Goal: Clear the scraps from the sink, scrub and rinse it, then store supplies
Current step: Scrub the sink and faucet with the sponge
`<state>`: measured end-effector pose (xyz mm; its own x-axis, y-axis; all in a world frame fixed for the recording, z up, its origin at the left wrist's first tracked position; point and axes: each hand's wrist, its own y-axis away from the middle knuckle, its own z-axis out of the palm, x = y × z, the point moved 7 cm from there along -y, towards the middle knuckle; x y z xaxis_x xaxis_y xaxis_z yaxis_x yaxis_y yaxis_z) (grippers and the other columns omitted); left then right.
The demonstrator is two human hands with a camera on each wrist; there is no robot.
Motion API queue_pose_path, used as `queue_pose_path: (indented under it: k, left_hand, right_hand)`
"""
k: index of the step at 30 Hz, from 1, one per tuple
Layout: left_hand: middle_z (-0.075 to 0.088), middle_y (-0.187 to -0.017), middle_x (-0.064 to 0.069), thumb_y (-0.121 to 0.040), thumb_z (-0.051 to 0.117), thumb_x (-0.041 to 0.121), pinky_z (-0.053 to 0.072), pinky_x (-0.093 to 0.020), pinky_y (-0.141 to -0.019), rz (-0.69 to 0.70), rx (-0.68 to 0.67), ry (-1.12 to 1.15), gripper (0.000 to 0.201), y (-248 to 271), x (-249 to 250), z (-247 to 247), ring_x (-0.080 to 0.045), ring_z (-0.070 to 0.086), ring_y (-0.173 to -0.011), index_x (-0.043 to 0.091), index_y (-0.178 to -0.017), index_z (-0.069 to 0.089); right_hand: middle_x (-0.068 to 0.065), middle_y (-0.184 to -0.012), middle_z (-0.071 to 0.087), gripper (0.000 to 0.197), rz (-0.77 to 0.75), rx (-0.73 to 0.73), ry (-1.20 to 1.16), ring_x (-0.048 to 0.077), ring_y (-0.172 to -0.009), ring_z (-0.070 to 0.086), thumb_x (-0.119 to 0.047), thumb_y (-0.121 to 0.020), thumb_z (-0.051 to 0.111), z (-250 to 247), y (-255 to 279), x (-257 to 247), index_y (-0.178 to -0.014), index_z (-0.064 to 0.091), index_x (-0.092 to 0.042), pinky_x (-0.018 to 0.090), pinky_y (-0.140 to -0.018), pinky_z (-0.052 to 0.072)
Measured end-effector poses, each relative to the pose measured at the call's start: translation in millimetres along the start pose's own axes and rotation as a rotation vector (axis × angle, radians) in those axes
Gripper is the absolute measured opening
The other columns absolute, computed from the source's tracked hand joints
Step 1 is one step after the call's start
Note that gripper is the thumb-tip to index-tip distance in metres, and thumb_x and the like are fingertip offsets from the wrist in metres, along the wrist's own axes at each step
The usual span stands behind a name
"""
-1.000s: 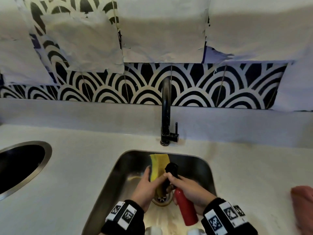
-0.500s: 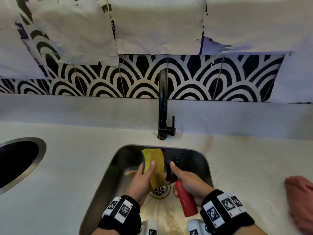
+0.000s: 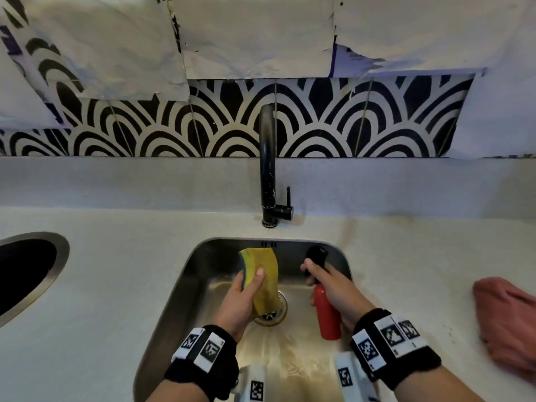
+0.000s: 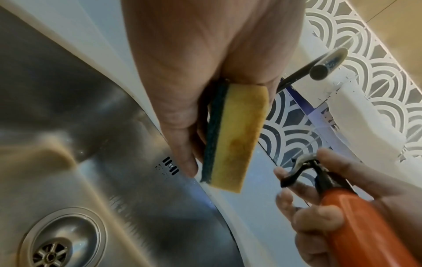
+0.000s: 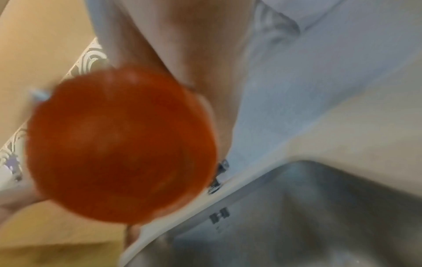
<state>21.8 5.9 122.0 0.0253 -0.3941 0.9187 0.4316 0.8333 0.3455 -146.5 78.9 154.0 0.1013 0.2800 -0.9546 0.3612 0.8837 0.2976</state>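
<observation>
Since the earlier frame, your hands have separated over the sink [image 3: 200,256]. Your left hand [image 3: 240,300] grips the yellow sponge [image 3: 264,274] above the drain [image 3: 271,316]. Your right hand [image 3: 333,285] wraps the red spray bottle [image 3: 326,314], finger on its trigger [image 4: 294,173]. A pink cloth [image 3: 507,320] lies on the counter [image 3: 406,256].

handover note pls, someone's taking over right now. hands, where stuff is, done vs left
Left hand grips the yellow sponge, held up over the sink.
Right hand grips the red spray bottle, finger at the black trigger head, also over the sink.
Pink cloth lies on the counter to the right. Faucet shows no water running.
Done: no scraps visible in the basin or on the drain.
Left: scrub, rinse, store sponge and bottle.
</observation>
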Motion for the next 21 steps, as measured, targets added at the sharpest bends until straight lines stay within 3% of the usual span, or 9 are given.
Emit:
queue_pose_path:
  k: [2, 4, 8, 10, 12, 13, 15, 18, 21]
  left_hand:
    - [0.069, -0.106, -0.004, -0.091, 0.059, 0.029, 0.052, -0.045, -0.091, 0.005, 0.023, -0.036, 0.018, -2.0, -3.2, -1.3, -0.021, 0.065, -0.097, 0.024, -0.109, 0.059]
    - [0.07, -0.107, -0.008, -0.089, 0.063, 0.03, 0.05, -0.05, -0.095, -0.011, 0.045, -0.092, 0.018, -4.6, -8.0, 0.9, -0.024, 0.066, -0.099, 0.022, -0.105, 0.062]
    - [0.071, -0.103, -0.009, -0.065, 0.074, 0.055, 0.051, -0.053, -0.093, -0.006, 0.032, -0.206, 0.049, -10.6, -15.3, 18.9, -0.028, 0.067, -0.099, 0.022, -0.1, 0.064]
    - [0.07, -0.103, -0.007, -0.074, 0.071, 0.051, 0.056, -0.038, -0.083, 0.02, -0.005, -0.263, 0.041, -11.5, -14.9, 33.4, -0.022, 0.066, -0.092, 0.021, -0.101, 0.062]
    - [0.068, -0.099, -0.002, -0.09, 0.061, 0.034, 0.053, -0.019, -0.059, 0.024, -0.013, -0.281, 0.019, -12.2, -15.7, 44.2, -0.013, 0.062, -0.083, 0.02, -0.104, 0.058]
    - [0.067, -0.099, -0.002, -0.093, 0.058, 0.03, 0.05, -0.016, -0.053, 0.018, -0.014, -0.277, 0.017, -13.0, -16.7, 48.3, -0.011, 0.062, -0.081, 0.02, -0.107, 0.058]
    - [0.068, -0.103, -0.006, -0.093, 0.058, 0.027, 0.051, -0.02, -0.056, 0.011, -0.022, -0.231, 0.024, -14.2, -21.2, 57.2, -0.015, 0.063, -0.083, 0.015, -0.113, 0.057]
    - [0.069, -0.106, -0.009, -0.091, 0.06, 0.026, 0.056, -0.035, -0.072, -0.017, -0.022, -0.157, 0.028, -14.4, -28.1, 66.1, -0.023, 0.066, -0.09, 0.013, -0.116, 0.058]
    - [0.069, -0.106, -0.008, -0.09, 0.061, 0.028, 0.055, -0.036, -0.072, -0.016, -0.029, -0.152, 0.025, -14.9, -29.1, 71.4, -0.024, 0.066, -0.093, 0.017, -0.113, 0.059]
  right_hand:
    - [0.0, -0.086, 0.059, 0.046, -0.071, 0.135, 0.113, 0.021, -0.08, 0.06, -0.056, -0.084, 0.055, -31.5, -4.3, -1.0, -0.112, 0.056, -0.02, 0.037, -0.08, 0.048]
    - [0.0, -0.084, 0.061, 0.041, -0.139, 0.247, 0.149, 0.023, -0.082, 0.059, -0.051, -0.089, 0.052, -62.0, -5.4, -3.8, -0.115, 0.051, -0.021, 0.039, -0.083, 0.046]
    - [-0.008, -0.09, 0.061, 0.025, -0.236, 0.417, 0.155, 0.023, -0.09, 0.06, -0.041, -0.092, 0.054, -110.0, -5.6, -7.2, -0.112, 0.047, -0.029, 0.045, -0.091, 0.048]
    - [-0.004, -0.095, 0.062, 0.027, -0.273, 0.465, 0.181, 0.022, -0.094, 0.058, -0.037, -0.092, 0.055, -126.2, -3.1, -8.7, -0.116, 0.048, -0.028, 0.035, -0.087, 0.043]
    - [0.0, -0.1, 0.061, 0.031, -0.268, 0.471, 0.219, 0.02, -0.094, 0.056, -0.035, -0.092, 0.055, -137.3, -1.4, -5.5, -0.121, 0.048, -0.025, 0.029, -0.084, 0.037]
    - [0.001, -0.101, 0.061, 0.032, -0.25, 0.459, 0.239, 0.02, -0.094, 0.055, -0.034, -0.093, 0.055, -140.9, -1.2, -1.6, -0.122, 0.048, -0.025, 0.028, -0.082, 0.036]
    - [0.0, -0.09, 0.06, 0.028, -0.231, 0.444, 0.274, 0.021, -0.088, 0.056, -0.03, -0.093, 0.056, -146.1, -1.7, 7.5, -0.119, 0.049, -0.025, 0.024, -0.073, 0.04]
    - [-0.003, -0.071, 0.054, 0.021, -0.246, 0.433, 0.261, 0.023, -0.072, 0.053, -0.022, -0.092, 0.059, -150.5, 0.1, 14.2, -0.111, 0.051, -0.028, 0.006, -0.053, 0.038]
    - [0.003, -0.069, 0.051, 0.022, -0.254, 0.401, 0.215, 0.025, -0.07, 0.05, -0.016, -0.091, 0.06, -149.6, 2.9, 14.2, -0.11, 0.052, -0.023, 0.005, -0.045, 0.035]
